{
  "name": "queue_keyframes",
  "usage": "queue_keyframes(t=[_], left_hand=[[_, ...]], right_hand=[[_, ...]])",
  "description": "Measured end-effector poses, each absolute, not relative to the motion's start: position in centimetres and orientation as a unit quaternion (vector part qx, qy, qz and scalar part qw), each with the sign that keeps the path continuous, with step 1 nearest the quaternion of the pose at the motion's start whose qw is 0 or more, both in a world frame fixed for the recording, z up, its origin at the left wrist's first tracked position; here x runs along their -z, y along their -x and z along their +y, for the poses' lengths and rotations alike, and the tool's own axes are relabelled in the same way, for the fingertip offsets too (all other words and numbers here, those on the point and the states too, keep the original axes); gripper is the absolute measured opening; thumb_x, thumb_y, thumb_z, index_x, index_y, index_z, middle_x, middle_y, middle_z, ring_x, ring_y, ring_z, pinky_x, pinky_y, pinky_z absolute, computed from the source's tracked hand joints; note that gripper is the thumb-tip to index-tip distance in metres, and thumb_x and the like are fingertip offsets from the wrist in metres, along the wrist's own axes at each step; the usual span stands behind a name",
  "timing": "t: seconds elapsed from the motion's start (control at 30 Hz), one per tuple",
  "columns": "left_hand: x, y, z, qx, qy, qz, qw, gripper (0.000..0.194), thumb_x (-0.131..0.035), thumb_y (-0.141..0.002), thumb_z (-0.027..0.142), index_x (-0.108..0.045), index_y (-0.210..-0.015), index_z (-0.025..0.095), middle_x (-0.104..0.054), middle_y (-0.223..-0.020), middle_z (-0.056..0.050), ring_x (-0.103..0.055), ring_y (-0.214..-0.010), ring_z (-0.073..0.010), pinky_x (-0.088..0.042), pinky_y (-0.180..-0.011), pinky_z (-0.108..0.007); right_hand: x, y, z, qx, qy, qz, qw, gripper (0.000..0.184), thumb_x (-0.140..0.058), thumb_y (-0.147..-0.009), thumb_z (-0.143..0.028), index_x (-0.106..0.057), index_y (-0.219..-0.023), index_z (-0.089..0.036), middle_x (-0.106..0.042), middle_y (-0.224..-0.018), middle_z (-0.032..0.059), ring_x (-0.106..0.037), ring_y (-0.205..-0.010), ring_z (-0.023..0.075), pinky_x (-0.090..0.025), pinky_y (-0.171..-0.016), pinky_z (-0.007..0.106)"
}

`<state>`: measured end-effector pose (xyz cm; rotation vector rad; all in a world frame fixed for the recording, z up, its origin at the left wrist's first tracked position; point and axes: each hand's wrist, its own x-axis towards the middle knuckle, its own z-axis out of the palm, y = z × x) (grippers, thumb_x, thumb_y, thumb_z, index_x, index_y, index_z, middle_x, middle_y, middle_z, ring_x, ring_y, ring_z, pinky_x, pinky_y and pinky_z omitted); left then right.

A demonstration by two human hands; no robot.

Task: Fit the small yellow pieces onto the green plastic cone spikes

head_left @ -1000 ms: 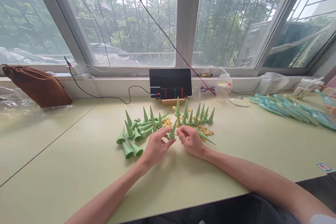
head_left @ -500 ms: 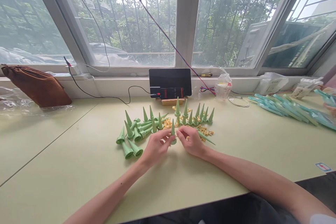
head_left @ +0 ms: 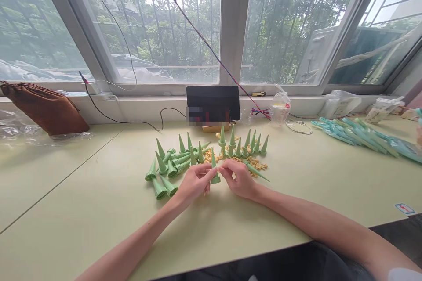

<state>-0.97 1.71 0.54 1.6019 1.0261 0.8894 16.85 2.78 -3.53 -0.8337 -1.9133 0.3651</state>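
My left hand (head_left: 194, 181) is closed on a green plastic cone-shaped spike (head_left: 213, 160), holding it upright by its lower part with the tip up. My right hand (head_left: 240, 178) is pinched, its fingertips right at the spike's right side. Whatever lies in that pinch is too small and covered to make out. Behind my hands are small yellow pieces (head_left: 259, 165) in loose heaps. More green spikes stand upright on the right (head_left: 247, 145). Others lie in a pile on the left, one with its open end (head_left: 161, 192) facing me.
A dark tablet (head_left: 212, 101) leans on a stand at the back, its lower part blurred out. Teal and green plastic packs (head_left: 359, 134) lie at right. A brown drawstring bag (head_left: 49, 107) sits at left on clear plastic. A black cable (head_left: 138, 122) crosses the table's back.
The spike has shifted slightly left and down, now tilted a little, in my left hand. My right fingertips have followed it left and stay beside it.
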Motion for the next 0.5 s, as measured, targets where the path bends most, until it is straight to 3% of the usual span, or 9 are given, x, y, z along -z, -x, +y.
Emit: queue_keyframes(t=[0.23,0.33,0.5], left_hand=[[-0.3,1.0,1.7,-0.391,-0.697,0.416,0.435,0.026,-0.065,-0.081,0.042,-0.069,-0.084,0.016,-0.057,-0.059,0.001,-0.051,-0.045,-0.0094,-0.047,-0.043,-0.021],[0.1,1.1,1.8,-0.408,-0.709,0.401,0.411,0.027,-0.065,-0.082,0.041,-0.071,-0.093,0.017,-0.063,-0.074,-0.003,-0.057,-0.052,-0.0109,-0.051,-0.043,-0.022],[0.5,1.0,1.8,-0.421,-0.727,0.387,0.381,0.027,-0.064,-0.083,0.041,-0.073,-0.092,0.018,-0.059,-0.088,-0.006,-0.060,-0.056,-0.0111,-0.054,-0.043,-0.023]], right_hand=[[3.4,-16.8,2.8,-0.151,0.348,-0.779,0.499,0.028,-0.043,-0.097,-0.031,-0.049,-0.072,-0.019,-0.050,-0.063,-0.0003,-0.041,-0.056,0.0116,-0.035,-0.054,0.024],[3.5,-16.9,3.0,-0.156,0.356,-0.775,0.499,0.029,-0.043,-0.097,-0.033,-0.050,-0.072,-0.019,-0.051,-0.063,-0.0003,-0.041,-0.055,0.0112,-0.035,-0.054,0.024],[3.7,-16.9,3.1,-0.170,0.368,-0.767,0.498,0.029,-0.043,-0.097,-0.035,-0.053,-0.075,-0.018,-0.056,-0.067,0.0014,-0.045,-0.056,0.0114,-0.037,-0.054,0.024]])
